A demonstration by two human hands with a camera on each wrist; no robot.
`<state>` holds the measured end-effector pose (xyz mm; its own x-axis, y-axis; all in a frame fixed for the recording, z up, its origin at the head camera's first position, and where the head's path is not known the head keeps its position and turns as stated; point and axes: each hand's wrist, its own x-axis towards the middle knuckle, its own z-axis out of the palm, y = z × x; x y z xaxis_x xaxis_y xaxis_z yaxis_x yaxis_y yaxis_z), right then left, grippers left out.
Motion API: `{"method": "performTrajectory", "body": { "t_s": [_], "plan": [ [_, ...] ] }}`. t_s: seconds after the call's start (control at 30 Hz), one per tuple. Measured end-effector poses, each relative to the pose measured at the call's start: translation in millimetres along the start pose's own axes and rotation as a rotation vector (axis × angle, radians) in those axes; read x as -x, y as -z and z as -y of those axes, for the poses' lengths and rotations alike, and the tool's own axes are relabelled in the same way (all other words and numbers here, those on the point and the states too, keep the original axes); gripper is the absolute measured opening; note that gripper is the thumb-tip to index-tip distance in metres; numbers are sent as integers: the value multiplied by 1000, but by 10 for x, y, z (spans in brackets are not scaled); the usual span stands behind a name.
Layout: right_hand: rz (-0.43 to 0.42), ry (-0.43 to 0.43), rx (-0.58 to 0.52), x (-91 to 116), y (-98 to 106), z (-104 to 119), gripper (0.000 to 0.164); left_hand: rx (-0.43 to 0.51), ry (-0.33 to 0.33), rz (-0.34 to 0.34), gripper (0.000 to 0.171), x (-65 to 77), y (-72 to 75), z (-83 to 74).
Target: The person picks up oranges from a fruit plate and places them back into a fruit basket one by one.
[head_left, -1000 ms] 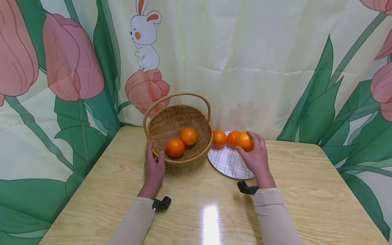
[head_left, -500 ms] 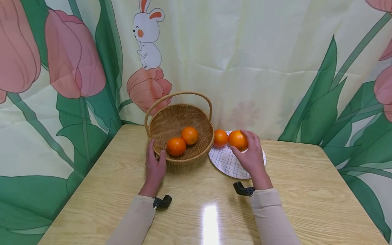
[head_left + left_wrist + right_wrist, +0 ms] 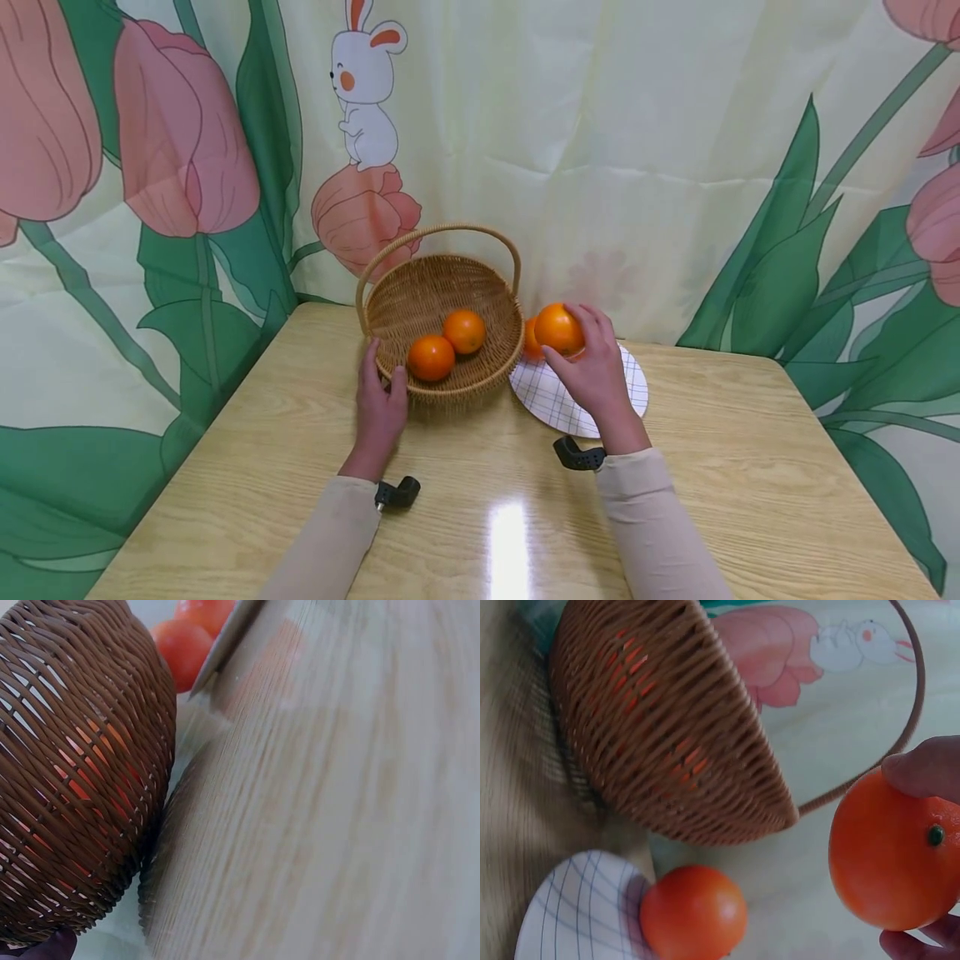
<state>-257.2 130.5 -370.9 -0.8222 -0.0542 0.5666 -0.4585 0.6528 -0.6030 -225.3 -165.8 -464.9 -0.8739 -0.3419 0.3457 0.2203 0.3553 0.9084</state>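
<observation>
While a pale fabric curtain (image 3: 487, 167) printed with pink tulips and a white rabbit fills the background, a light wood-grain table (image 3: 450, 542) spreads below it. At eleven o'clock on the table stands a round brown wicker basket (image 3: 442, 287) with an arched handle, its opening tilted toward the viewer. Just beside it, at one o'clock, lies a flat, round white plate (image 3: 558, 400) with a blue grid. The person's left hand (image 3: 380, 412) touches the basket's rim at eight o'clock, thumb and fingers apart; whether it grips, I cannot tell. The right hand (image 3: 597, 371) holds a glossy, round orange fruit (image 3: 557, 329) between thumb and fingers, near the plate's eleven o'clock edge. Behind it, partly hidden, a second orange fruit (image 3: 529, 343) sits at the plate's ten o'clock. Two more orange fruits (image 3: 431, 358) lie inside the basket, one at the other's two o'clock. A tiny green stem end (image 3: 935, 835) dots the held fruit.
</observation>
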Motion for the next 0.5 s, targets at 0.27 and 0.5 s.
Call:
{"method": "performTrajectory", "body": {
  "t_s": [0.27, 0.5],
  "plan": [
    [39, 11, -19, -12, -99, 211, 63, 21, 1, 6, 60, 13, 2, 27],
    [78, 81, -9, -19, -213, 373, 64, 2, 2, -4, 60, -6, 0, 24]
  ]
}}
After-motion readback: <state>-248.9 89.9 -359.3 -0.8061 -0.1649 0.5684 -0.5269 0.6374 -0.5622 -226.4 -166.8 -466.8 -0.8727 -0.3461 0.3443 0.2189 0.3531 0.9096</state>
